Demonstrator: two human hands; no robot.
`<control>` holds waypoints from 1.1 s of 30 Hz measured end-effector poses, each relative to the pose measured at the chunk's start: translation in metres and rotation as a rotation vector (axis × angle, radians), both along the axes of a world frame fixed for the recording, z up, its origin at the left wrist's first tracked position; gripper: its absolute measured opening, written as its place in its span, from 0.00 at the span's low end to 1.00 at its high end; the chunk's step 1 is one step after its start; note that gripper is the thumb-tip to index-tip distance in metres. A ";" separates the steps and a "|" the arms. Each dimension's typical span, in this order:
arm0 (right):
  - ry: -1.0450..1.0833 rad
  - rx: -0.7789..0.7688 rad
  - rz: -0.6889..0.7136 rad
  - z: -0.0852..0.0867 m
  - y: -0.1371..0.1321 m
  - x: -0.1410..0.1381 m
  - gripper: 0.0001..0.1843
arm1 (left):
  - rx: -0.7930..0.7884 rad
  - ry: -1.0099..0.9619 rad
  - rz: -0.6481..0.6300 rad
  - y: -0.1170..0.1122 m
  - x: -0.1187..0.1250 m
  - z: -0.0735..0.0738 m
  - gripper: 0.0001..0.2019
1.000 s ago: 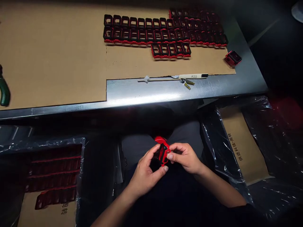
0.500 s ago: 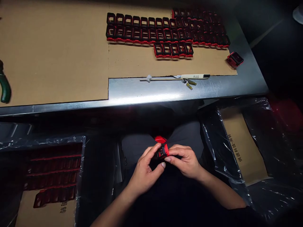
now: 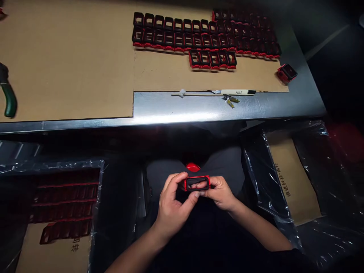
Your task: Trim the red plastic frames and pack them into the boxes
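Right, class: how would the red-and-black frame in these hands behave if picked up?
The red-and-black frame is probably light for its size: its middle is an open window. It seems stiff, unbent where the left hand and right hand pinch it. Flat sides suggest it won't roll.

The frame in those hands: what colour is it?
The frame is red with a black inner rim, best seen in the head view.

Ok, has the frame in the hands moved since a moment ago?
Yes: the red-and-black frame has turned, its long side now level with the steel table's front edge, not across it.
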State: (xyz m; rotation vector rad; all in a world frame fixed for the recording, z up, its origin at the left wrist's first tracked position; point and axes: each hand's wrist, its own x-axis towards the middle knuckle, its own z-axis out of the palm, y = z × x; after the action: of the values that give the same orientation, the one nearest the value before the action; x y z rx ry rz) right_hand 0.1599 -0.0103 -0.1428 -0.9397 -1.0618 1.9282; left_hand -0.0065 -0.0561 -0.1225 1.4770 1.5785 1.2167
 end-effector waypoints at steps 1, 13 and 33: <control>-0.003 -0.008 0.008 0.000 -0.001 -0.001 0.10 | 0.010 -0.009 0.010 0.000 0.001 -0.001 0.20; -0.444 0.932 -0.163 -0.007 0.000 0.002 0.12 | -0.070 0.046 0.026 0.001 0.006 -0.006 0.26; -1.303 1.010 -0.454 0.065 0.216 0.064 0.17 | -0.005 -0.046 -0.017 -0.001 -0.002 -0.004 0.31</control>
State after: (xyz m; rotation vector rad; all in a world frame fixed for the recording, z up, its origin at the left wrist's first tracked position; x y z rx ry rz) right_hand 0.2241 0.2056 -0.0777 -1.5564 -1.9544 0.0653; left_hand -0.0089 -0.0571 -0.1263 1.4471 1.5343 1.2278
